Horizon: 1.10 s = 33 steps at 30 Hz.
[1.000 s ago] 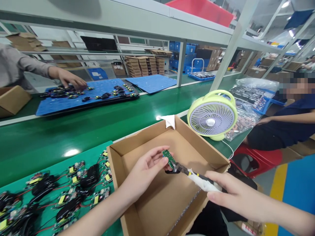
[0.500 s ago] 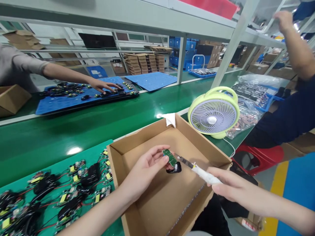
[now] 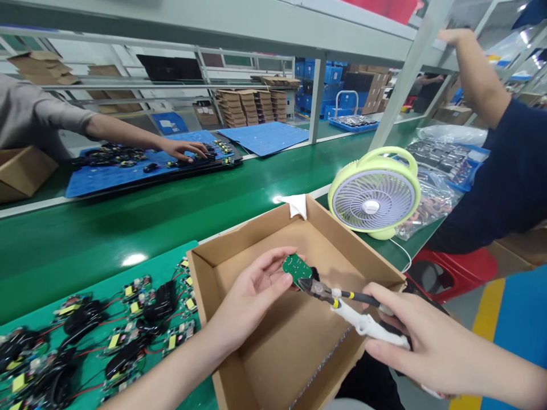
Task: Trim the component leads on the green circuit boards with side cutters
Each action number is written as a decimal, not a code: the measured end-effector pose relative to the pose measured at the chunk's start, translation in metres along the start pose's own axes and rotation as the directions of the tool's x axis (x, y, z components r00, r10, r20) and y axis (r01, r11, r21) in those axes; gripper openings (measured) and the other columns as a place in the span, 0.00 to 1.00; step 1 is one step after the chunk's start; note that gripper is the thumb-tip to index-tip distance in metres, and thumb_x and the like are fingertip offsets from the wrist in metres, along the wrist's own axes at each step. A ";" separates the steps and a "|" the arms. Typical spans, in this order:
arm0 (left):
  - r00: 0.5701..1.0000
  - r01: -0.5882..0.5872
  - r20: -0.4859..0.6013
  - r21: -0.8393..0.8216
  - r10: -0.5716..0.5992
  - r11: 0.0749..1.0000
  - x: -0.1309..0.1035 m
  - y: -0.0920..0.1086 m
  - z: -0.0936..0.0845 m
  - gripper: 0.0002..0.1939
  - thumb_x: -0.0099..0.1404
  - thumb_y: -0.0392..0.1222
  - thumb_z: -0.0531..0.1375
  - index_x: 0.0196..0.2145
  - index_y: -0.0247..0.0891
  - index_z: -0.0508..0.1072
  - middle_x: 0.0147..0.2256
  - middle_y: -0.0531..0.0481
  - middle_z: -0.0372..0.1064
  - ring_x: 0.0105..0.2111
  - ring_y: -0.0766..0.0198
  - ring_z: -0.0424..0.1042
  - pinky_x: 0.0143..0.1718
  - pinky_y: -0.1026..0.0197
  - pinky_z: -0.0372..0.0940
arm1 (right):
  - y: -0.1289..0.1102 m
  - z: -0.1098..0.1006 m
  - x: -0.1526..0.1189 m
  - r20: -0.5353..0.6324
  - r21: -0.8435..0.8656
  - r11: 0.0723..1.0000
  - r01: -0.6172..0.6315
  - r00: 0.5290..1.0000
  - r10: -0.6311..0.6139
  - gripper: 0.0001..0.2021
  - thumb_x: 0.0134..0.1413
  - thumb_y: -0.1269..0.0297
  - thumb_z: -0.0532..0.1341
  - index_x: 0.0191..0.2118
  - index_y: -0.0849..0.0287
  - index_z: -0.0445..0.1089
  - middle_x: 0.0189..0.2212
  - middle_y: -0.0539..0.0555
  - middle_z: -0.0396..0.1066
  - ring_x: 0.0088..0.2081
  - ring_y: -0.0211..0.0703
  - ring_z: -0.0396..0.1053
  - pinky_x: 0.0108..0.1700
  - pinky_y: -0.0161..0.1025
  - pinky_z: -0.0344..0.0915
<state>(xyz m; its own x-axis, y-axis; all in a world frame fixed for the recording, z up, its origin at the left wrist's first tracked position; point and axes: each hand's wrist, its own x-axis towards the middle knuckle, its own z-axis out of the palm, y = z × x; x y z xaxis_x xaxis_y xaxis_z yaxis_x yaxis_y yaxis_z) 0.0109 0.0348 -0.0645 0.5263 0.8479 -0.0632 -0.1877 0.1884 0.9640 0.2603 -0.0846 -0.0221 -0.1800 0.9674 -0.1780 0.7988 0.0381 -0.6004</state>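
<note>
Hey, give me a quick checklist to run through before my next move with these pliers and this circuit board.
1. Circuit board held in the left hand: ok, gripped at one end.
2. Pliers held in the right hand: ok, with the handles spread.
3. Plier tips at the board: ok, they meet its near right edge in the picture.
4. What the jaws grip there: cannot tell, too small and partly hidden.
5. Work over the cardboard box: ok, the board is above its inside.
6. Fan clear of both hands: ok, outside the box.
</note>
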 end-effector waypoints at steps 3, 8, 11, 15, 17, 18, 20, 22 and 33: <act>0.999 -0.024 0.036 0.001 0.024 1.000 -0.001 -0.001 0.000 0.23 0.62 0.52 0.70 0.52 0.41 0.76 0.54 0.40 0.75 0.53 0.52 0.74 0.55 0.56 0.69 | 0.000 -0.001 -0.002 -0.040 -0.119 0.993 -0.006 0.999 0.001 0.16 0.53 0.57 0.68 0.45 0.54 0.67 0.32 0.50 0.76 0.29 0.46 0.74 0.28 0.36 0.63; 0.998 -0.034 0.060 -0.006 0.034 0.999 -0.002 0.000 -0.001 0.23 0.63 0.52 0.69 0.52 0.41 0.75 0.54 0.40 0.75 0.53 0.52 0.74 0.54 0.56 0.69 | 0.005 0.003 -0.005 -0.047 -0.197 0.980 0.038 0.998 -0.048 0.16 0.53 0.64 0.64 0.48 0.52 0.65 0.32 0.51 0.76 0.29 0.48 0.74 0.28 0.36 0.62; 0.997 -0.044 0.062 0.013 0.043 0.999 -0.001 -0.001 -0.001 0.22 0.63 0.51 0.69 0.52 0.41 0.75 0.55 0.40 0.74 0.53 0.53 0.74 0.54 0.57 0.69 | 0.008 0.006 -0.006 -0.050 -0.216 0.975 0.052 0.997 -0.064 0.15 0.55 0.69 0.59 0.48 0.52 0.63 0.31 0.50 0.75 0.29 0.48 0.74 0.28 0.37 0.62; 0.999 -0.042 0.037 0.036 0.040 0.998 0.000 -0.001 -0.001 0.22 0.64 0.51 0.68 0.52 0.41 0.75 0.54 0.39 0.74 0.53 0.52 0.74 0.54 0.55 0.69 | 0.010 0.010 -0.007 -0.088 -0.252 0.961 0.111 0.987 -0.138 0.19 0.62 0.65 0.57 0.57 0.52 0.56 0.31 0.49 0.75 0.27 0.47 0.74 0.28 0.37 0.62; 0.998 -0.041 0.039 0.027 0.040 0.999 0.000 -0.001 -0.002 0.21 0.64 0.51 0.68 0.52 0.41 0.74 0.54 0.40 0.74 0.53 0.52 0.74 0.54 0.55 0.68 | 0.011 0.012 -0.007 -0.137 -0.299 0.943 0.145 0.972 -0.192 0.18 0.65 0.61 0.56 0.58 0.52 0.53 0.29 0.47 0.73 0.24 0.46 0.71 0.26 0.37 0.61; 0.998 -0.043 0.040 0.027 0.042 0.999 0.000 -0.001 -0.002 0.21 0.64 0.51 0.68 0.52 0.41 0.74 0.54 0.40 0.74 0.53 0.52 0.74 0.54 0.55 0.68 | 0.012 0.013 -0.007 -0.158 -0.330 0.931 0.158 0.963 -0.219 0.15 0.66 0.60 0.55 0.55 0.52 0.54 0.28 0.46 0.71 0.22 0.45 0.69 0.26 0.37 0.60; 0.998 -0.042 0.039 0.028 0.040 0.999 0.000 -0.001 -0.002 0.21 0.64 0.51 0.68 0.51 0.41 0.74 0.54 0.40 0.74 0.52 0.52 0.74 0.54 0.55 0.68 | 0.013 0.014 -0.006 -0.179 -0.391 0.903 0.178 0.948 -0.265 0.07 0.68 0.60 0.54 0.48 0.52 0.56 0.27 0.46 0.69 0.21 0.44 0.66 0.24 0.37 0.58; 0.999 -0.040 0.035 0.028 0.039 0.999 0.000 -0.001 -0.002 0.22 0.64 0.52 0.68 0.51 0.41 0.74 0.55 0.39 0.74 0.52 0.52 0.73 0.54 0.56 0.68 | 0.013 0.015 -0.005 -0.166 -0.441 0.876 0.195 0.942 -0.293 0.04 0.68 0.61 0.53 0.41 0.51 0.56 0.28 0.47 0.68 0.21 0.43 0.66 0.23 0.38 0.56; 0.999 -0.045 0.029 -0.006 0.045 0.999 0.000 -0.001 -0.001 0.21 0.64 0.51 0.68 0.51 0.41 0.74 0.54 0.40 0.74 0.51 0.54 0.74 0.53 0.57 0.68 | 0.010 0.016 -0.004 -0.054 -0.598 0.771 0.218 0.949 -0.310 0.10 0.72 0.60 0.48 0.40 0.53 0.64 0.34 0.54 0.69 0.23 0.45 0.71 0.22 0.39 0.62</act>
<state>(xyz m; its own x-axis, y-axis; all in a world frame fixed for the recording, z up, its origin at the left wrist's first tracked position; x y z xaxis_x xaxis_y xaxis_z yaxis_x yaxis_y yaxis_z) 0.0099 0.0350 -0.0660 0.5408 0.8411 -0.0123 -0.2160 0.1530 0.9643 0.2597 -0.0920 -0.0401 -0.3872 0.9201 0.0597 0.9203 0.3896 -0.0351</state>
